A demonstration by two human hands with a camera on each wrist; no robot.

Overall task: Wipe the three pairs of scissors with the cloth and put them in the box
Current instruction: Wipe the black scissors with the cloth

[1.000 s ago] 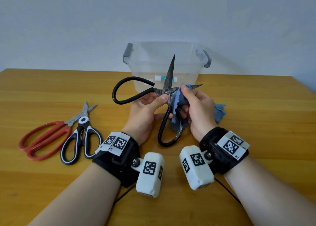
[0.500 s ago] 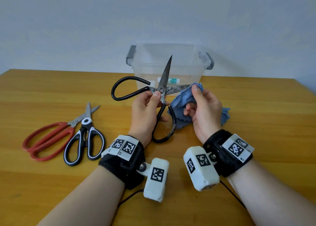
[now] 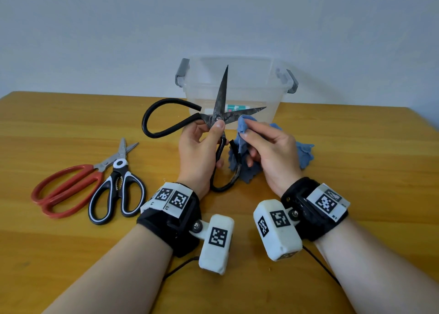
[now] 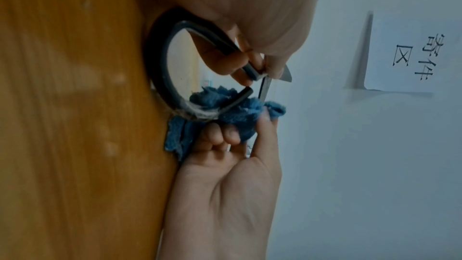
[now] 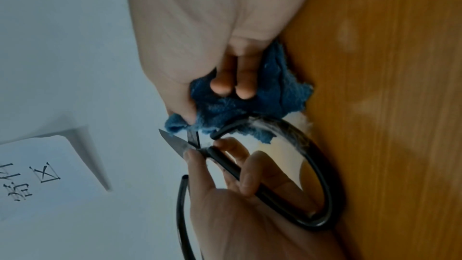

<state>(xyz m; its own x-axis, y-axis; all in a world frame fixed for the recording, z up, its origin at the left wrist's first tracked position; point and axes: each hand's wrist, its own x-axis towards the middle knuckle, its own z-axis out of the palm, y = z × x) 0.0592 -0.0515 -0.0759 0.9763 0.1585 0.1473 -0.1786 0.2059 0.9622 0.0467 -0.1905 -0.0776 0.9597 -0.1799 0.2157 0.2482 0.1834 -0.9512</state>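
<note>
- The left hand (image 3: pixel 199 152) has its grip closed round the black scissors (image 3: pixel 219 114), thumb pressed at the pivot and fingers curled about the near handle shank.
- The black scissors stand spread wide in front of the box (image 3: pixel 235 92): one blade points up against the box's front wall, the other points right, level with the box's lower part. The lower handle loop touches the desk (image 3: pixel 356 159), as both wrist views show.
- The right hand (image 3: pixel 268 152) has its grip closed on the blue cloth (image 3: pixel 247 123), thumb and forefinger pinching a fold just under the right-pointing blade, beside the pivot; whether cloth and blade touch cannot be told. The rest of the cloth hangs bunched down to the desk, in front of the box and a little right.
- The box is clear plastic with grey latches, lid off, standing at the far edge of the desk; a small label shows through its front wall.
- The red scissors (image 3: pixel 64 190) and the black-and-white scissors (image 3: pixel 117 190) lie closed on the desk, well to the left of the box and nearer the person, side by side with their blades crossing.
</note>
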